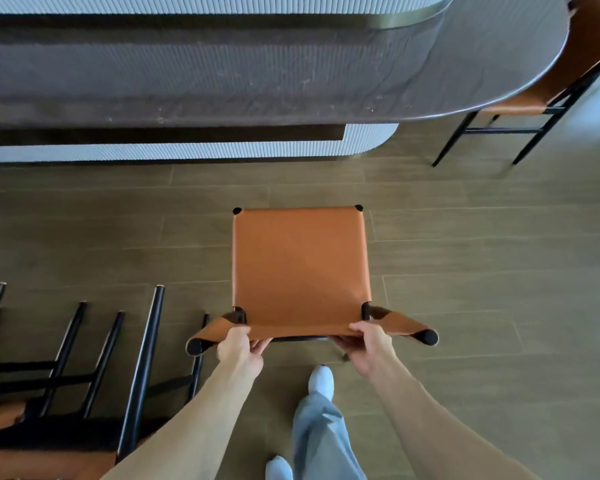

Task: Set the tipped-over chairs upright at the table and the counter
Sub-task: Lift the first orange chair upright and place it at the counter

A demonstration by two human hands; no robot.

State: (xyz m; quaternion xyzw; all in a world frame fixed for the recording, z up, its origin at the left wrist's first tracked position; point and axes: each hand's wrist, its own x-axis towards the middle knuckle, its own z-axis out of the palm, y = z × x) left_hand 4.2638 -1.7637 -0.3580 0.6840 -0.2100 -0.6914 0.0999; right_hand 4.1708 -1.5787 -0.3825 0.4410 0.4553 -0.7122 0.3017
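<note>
Two hands are all I have in the head view, and both are clamped on the curved top edge of the backrest of the tan leather chair with black metal legs (300,268): my left hand (239,346) pinches the leather rim near its left end, my right hand (366,344) grips it toward the right end, fingers curled under, thumbs on top. Its square seat stretches straight ahead of my knuckles and looks upright and level, facing the long grey fluted counter (194,81) beyond. To do this step well, I judge I should keep even pressure on both sides, slide it forward squarely and stop short of the counter base. Left of my left hand, a tipped-over black-framed chair (84,368) lies with legs up. Far beyond my right hand, another tan chair (548,95) stands tucked under the rounded end.
</note>
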